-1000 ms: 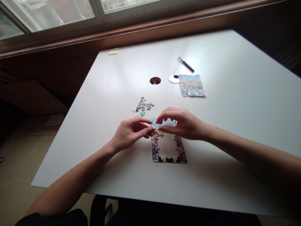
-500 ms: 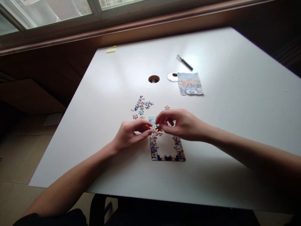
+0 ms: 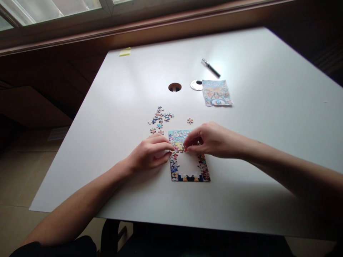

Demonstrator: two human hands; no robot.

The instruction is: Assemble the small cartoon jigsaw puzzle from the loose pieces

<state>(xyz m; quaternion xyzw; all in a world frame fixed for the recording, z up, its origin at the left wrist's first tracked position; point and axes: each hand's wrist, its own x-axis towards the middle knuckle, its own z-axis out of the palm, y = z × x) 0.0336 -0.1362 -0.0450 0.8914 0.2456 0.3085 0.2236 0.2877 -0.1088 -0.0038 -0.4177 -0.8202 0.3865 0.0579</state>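
Observation:
A partly filled jigsaw puzzle (image 3: 174, 175) lies flat on the white table, its border joined and its middle showing a pale surface. My left hand (image 3: 151, 151) rests at the puzzle's left edge, thumb and fingers bent close together; whatever is between the fingertips is too small to make out. From the right, my right hand (image 3: 214, 141) reaches over the upper part, its thumb and fingertips pinched on a small puzzle piece (image 3: 185, 148) low over the puzzle. Loose puzzle pieces (image 3: 160, 116) lie in a cluster beyond my left hand, and a single piece (image 3: 190, 121) sits above the puzzle.
Farther back on the table (image 3: 107, 107) are a round hole (image 3: 175, 87), a silver disc (image 3: 196, 85), a printed picture sheet (image 3: 218, 92) and a dark pen (image 3: 211, 68). A yellow sticky note (image 3: 124, 52) is at the far left edge.
My right hand has shifted slightly right and its fingertips have come down, uncovering more of the puzzle's top. My left fingers have drawn closer together. The view has moved slightly.

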